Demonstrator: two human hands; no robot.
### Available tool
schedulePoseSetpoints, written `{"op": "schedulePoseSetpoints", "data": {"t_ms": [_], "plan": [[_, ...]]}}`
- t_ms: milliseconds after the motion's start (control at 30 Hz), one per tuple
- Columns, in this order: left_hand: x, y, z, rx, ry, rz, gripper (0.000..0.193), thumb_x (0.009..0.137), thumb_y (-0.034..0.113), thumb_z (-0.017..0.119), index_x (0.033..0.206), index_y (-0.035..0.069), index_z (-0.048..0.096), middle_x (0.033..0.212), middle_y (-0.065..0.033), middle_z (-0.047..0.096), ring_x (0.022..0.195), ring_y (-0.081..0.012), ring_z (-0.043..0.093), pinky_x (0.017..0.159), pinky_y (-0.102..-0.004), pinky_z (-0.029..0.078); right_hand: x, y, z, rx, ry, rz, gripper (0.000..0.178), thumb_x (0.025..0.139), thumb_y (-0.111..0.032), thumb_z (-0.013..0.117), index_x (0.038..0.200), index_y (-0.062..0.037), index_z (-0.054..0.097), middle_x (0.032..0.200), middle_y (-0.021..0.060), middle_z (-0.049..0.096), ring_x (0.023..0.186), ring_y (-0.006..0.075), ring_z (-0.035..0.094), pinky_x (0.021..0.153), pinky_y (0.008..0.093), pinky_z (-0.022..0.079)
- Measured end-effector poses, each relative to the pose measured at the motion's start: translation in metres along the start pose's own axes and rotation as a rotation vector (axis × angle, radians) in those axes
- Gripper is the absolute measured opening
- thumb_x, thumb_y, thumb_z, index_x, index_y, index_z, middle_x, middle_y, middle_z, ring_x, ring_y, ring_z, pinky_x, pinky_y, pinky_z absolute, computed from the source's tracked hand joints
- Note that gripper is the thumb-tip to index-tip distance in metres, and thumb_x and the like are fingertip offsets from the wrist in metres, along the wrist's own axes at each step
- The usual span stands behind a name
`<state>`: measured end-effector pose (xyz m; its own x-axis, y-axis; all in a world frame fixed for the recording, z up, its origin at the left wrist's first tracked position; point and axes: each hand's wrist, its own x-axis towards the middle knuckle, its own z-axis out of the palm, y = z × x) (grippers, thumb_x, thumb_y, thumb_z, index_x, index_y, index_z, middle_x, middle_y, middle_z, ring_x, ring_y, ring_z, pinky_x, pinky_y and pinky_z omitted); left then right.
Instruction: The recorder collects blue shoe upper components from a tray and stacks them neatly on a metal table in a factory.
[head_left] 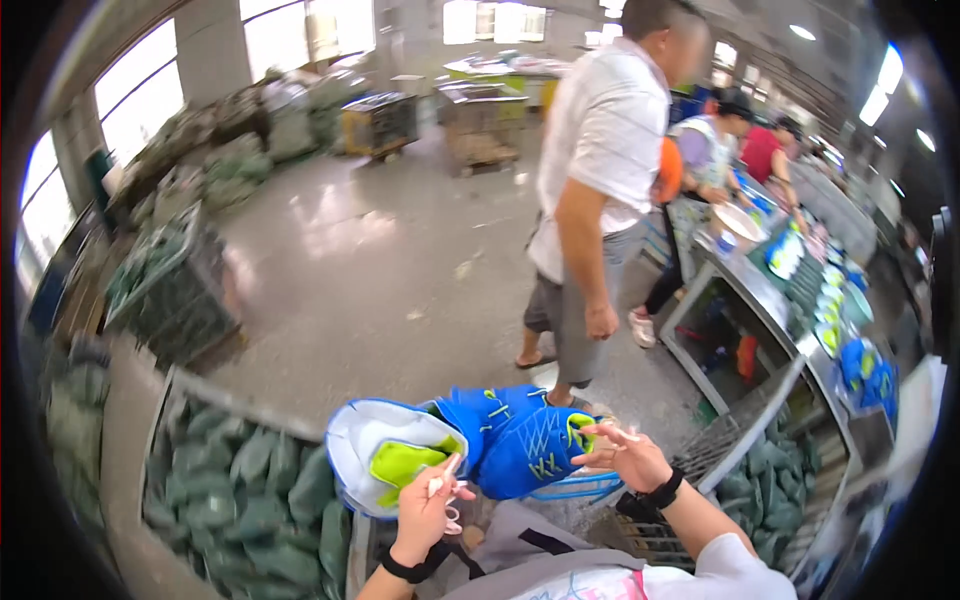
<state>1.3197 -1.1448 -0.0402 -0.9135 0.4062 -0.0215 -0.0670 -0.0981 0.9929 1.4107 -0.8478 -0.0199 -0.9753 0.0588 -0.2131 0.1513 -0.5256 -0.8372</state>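
Shoe uppers [520, 445] between two bins [752, 425]

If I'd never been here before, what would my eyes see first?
Probably the bright blue and lime shoe pieces, lower middle, by the left hand and right hand. Next come a person in a white shirt, standing just beyond them, and green foot-shaped blocks heaped in a bin at lower left.

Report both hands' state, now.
Left hand: partly curled at the white-and-lime piece; whether it grips cannot be told.
Right hand: open and spread, beside the blue piece; contact unclear.
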Motion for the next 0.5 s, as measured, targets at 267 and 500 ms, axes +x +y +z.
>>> {"op": "schedulePoseSetpoints", "data": {"t_ms": [267,500], "plan": [[0.147,0.026,-0.032,-0.146,0.061,-0.094,0.013,0.090,0.013,0.047,0.085,0.002,0.052,0.075,-0.0048,0.053,0.066,-0.0145,0.056,0.058,-0.0252,0.045,0.132,0.037,-0.025,-0.161,0.070,-0.044,0.042,0.095,-0.025,0.030,0.123,0.0017,0.045,0.066,0.0018,0.047,0.067,0.0106,0.046,0.067,0.0241,0.039],[0.304,0.030,-0.057,0.486,-0.187,-0.152,0.026,0.089,0.029,0.043,0.085,0.006,0.053,0.066,-0.0042,0.052,0.057,-0.0149,0.051,0.047,-0.0292,0.041,0.277,0.020,-0.027,0.071,0.066,-0.146,0.046,0.092,-0.027,0.036,0.123,0.0078,0.042,0.063,-0.0055,0.031,0.058,0.0065,0.033,0.061,0.0195,0.030]]}}
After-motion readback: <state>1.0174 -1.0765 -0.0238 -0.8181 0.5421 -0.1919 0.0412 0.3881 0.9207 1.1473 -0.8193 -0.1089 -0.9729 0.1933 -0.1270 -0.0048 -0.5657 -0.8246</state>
